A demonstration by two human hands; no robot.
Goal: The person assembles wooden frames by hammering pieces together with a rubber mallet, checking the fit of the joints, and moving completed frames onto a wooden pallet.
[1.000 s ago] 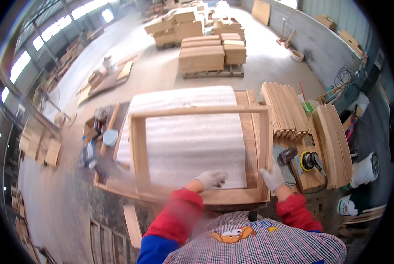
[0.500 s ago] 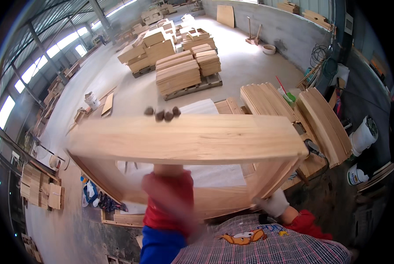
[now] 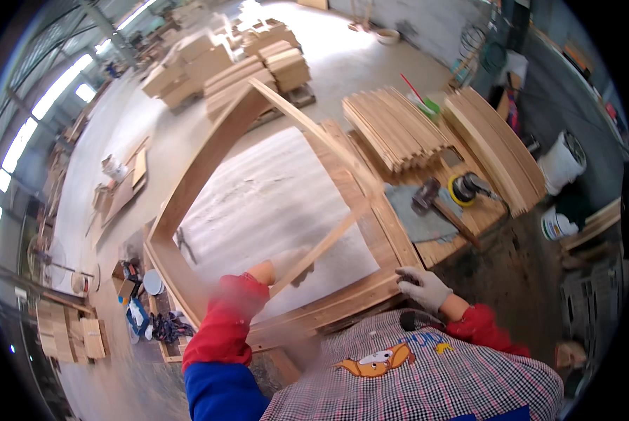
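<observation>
A wide workshop hall with a pale concrete floor [image 3: 153, 133], dusty and bright where daylight falls on it. Along the left wall runs a row of windows [image 3: 20, 147] glowing white, under a steel roof frame. Stacks of wooden boards on pallets [image 3: 258, 70] stand in the middle distance, with more lumber piles beyond them. On the right, curved wooden slats [image 3: 399, 130] lie fanned out beside a yellow sander [image 3: 462, 188] on a bench. Two white buckets [image 3: 561, 163] stand near the dark right wall. Small wood offcuts [image 3: 69, 333] and boxes lie scattered at lower left.
</observation>
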